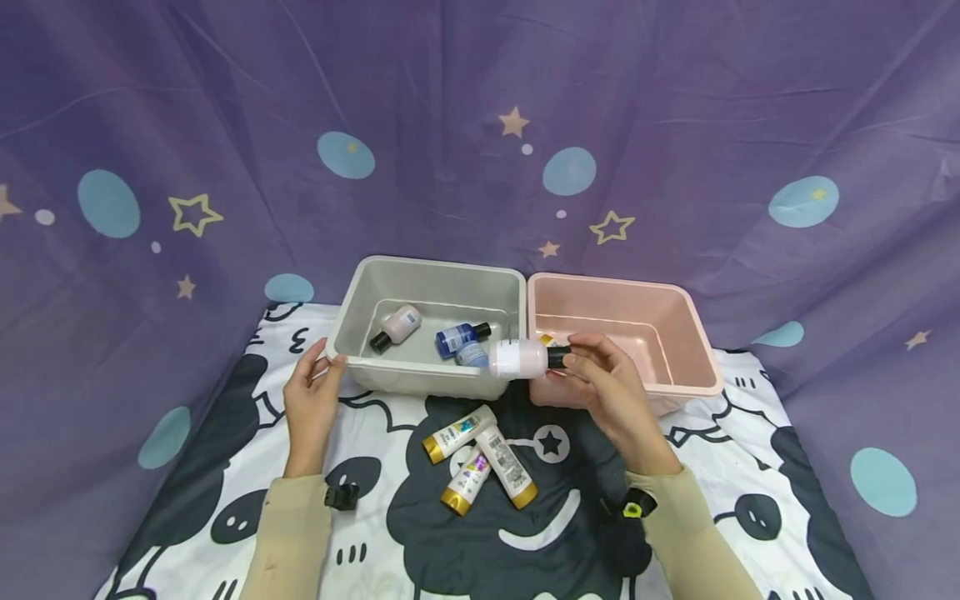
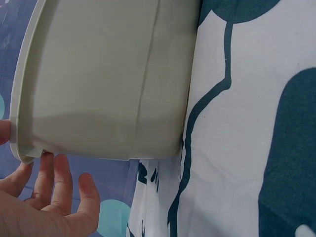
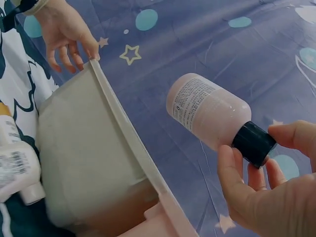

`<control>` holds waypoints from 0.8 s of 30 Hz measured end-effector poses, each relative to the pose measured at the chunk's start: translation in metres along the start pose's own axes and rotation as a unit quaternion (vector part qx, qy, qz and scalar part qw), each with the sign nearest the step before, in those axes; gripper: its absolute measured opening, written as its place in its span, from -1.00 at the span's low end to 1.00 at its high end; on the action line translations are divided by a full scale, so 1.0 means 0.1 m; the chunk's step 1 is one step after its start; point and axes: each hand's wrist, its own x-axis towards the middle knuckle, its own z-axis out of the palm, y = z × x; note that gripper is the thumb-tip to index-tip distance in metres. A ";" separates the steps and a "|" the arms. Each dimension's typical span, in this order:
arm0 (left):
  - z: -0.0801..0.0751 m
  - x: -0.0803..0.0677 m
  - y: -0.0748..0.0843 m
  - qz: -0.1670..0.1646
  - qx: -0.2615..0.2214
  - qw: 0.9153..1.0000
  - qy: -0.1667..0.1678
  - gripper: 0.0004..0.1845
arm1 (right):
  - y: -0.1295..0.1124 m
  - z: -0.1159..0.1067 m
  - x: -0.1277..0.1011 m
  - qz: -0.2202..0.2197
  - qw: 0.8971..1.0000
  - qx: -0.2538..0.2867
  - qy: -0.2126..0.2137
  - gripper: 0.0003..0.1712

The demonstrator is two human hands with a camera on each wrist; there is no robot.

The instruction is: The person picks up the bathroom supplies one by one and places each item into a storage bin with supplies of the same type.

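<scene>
My right hand point(image 1: 621, 402) pinches the black cap of a pale pink bottle point(image 1: 516, 359) between thumb and fingers. In the head view the bottle lies sideways in the air over the front right corner of the grey bin point(image 1: 420, 382). Its printed label point(image 3: 190, 101) faces the right wrist camera. My left hand point(image 1: 310, 408) grips the bin's front left corner, thumb at the rim and fingertips point(image 2: 61, 168) under it. Inside the bin lie another pale pink bottle point(image 1: 401, 323), a dark blue bottle point(image 1: 454, 339) and a light blue one point(image 1: 472, 355), partly hidden by the front wall.
A pink bin point(image 1: 611, 302) stands against the grey bin's right side; something yellow inside is mostly hidden by my hand. In front, three white tubes with gold caps point(image 1: 506, 462) lie in a pile on the patterned cloth point(image 1: 540, 554). A purple curtain point(image 1: 450, 100) hangs behind.
</scene>
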 end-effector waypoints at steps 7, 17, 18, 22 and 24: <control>0.01 0.01 -0.01 0.002 -0.002 1.000 0.002 -0.43 | -0.06 0.21 0.37 0.017 1.000 0.013 0.004 -0.76; 0.01 0.01 -0.02 0.000 -0.004 1.000 0.005 -0.44 | -0.16 0.56 0.99 0.009 1.000 0.006 -0.010 -0.77; 0.01 0.01 -0.02 0.000 -0.002 1.000 0.005 -0.44 | -0.15 0.59 1.05 0.011 1.000 0.004 -0.011 -0.76; 0.01 0.01 -0.01 0.003 -0.007 1.000 0.004 -0.45 | -0.12 0.71 1.29 0.031 0.999 -0.012 -0.017 -0.70; 0.01 0.01 -0.01 0.006 -0.009 1.000 0.005 -0.46 | -0.09 0.76 1.41 0.043 0.999 -0.018 -0.020 -0.65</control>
